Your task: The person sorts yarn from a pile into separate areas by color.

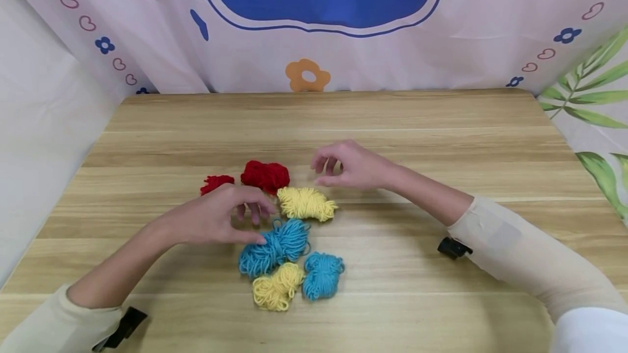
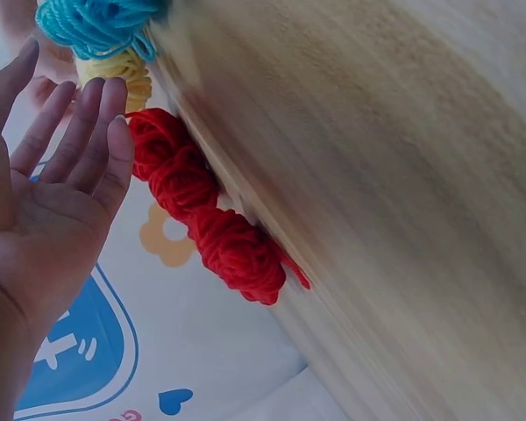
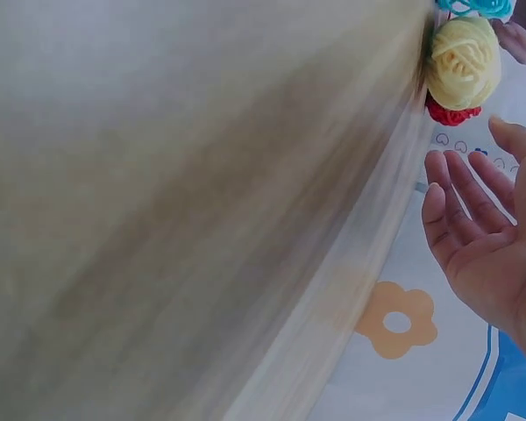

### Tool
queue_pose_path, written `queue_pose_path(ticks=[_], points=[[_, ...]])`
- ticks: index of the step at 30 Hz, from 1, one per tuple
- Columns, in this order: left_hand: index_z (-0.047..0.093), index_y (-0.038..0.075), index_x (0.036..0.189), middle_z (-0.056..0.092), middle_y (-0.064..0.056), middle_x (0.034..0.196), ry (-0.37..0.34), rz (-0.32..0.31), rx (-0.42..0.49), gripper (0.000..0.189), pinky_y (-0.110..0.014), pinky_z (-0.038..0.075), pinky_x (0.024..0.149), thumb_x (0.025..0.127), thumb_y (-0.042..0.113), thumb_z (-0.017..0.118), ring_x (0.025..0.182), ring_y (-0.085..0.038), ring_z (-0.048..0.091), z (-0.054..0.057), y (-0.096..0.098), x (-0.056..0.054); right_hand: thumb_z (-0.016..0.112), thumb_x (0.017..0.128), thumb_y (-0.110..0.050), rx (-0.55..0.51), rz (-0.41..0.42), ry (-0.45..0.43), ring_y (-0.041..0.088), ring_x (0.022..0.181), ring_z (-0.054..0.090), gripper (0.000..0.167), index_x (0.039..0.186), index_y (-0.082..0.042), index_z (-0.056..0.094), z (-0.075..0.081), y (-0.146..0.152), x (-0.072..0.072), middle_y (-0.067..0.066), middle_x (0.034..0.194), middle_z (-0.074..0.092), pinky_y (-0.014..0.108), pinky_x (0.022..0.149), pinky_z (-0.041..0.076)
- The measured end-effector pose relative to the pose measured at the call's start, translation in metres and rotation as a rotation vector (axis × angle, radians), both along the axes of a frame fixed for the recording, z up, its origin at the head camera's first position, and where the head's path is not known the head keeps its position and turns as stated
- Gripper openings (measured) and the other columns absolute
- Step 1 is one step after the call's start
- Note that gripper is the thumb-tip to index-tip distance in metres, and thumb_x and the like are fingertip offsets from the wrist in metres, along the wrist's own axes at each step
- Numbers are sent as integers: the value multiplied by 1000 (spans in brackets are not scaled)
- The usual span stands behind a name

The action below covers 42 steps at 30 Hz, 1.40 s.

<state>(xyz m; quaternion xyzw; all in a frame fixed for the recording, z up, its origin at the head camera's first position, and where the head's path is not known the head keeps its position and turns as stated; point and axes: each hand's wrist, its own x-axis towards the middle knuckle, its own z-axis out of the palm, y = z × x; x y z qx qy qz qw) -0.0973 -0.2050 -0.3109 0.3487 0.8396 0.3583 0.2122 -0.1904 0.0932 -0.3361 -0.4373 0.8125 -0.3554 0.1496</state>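
Observation:
My left hand [image 1: 221,217] hovers with loosely bent fingers over the left side of the yarn group, holding nothing. Its thumb overlaps the larger blue yarn bundle [image 1: 289,241] in the head view. My right hand [image 1: 350,165], fingers loosely bent and holding nothing, hangs just behind and to the right of a yellow yarn bundle [image 1: 305,204]. A red yarn bundle [image 1: 265,176] lies left of that yellow one. Another red bundle [image 1: 216,183] is partly hidden by my left hand. Nearer to me are a second yellow bundle [image 1: 278,287] and a smaller blue bundle [image 1: 322,275].
All the yarn lies on a wood-grain table [image 1: 432,140]. A printed white curtain [image 1: 245,59] hangs along the table's back edge. Dark wrist-camera mounts [image 1: 453,248] stick out beneath my sleeves.

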Motion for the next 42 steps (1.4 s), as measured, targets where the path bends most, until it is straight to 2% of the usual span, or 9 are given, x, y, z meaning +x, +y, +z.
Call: queue_pose_path(ticks=[12,19,27,34,42], points=[[71,7,115,72,-4,107,15,-6,4,39,-38,62,79,84,22,88,89,-20,69,6,5,1,74,98,-23,-24,36,-27,11,90,71,27,115,-2,72,-4,5,14,4,104,73,31,78,60],[71,8,115,72,-3,106,41,-7,-13,37,-39,61,80,84,22,88,89,-19,69,10,9,2,82,91,-23,-9,60,-25,8,86,70,34,117,-5,70,-5,5,21,4,105,72,30,76,59],[71,9,113,71,-1,104,75,-22,-28,36,-37,61,80,85,22,88,89,-18,69,14,13,3,88,84,-25,18,72,-44,12,85,70,47,122,-3,69,-5,2,26,6,107,72,28,78,59],[71,8,112,71,0,105,93,-36,-27,35,-38,61,80,84,20,89,89,-18,68,17,17,4,91,81,-23,23,90,-41,10,81,68,46,118,-5,69,-9,1,27,5,105,73,27,74,59],[71,8,113,72,-1,107,93,-42,-22,38,-38,61,80,83,22,90,90,-19,68,19,21,3,88,82,-15,33,97,-35,7,76,65,37,113,-5,70,-9,-2,28,3,102,72,24,71,58]])
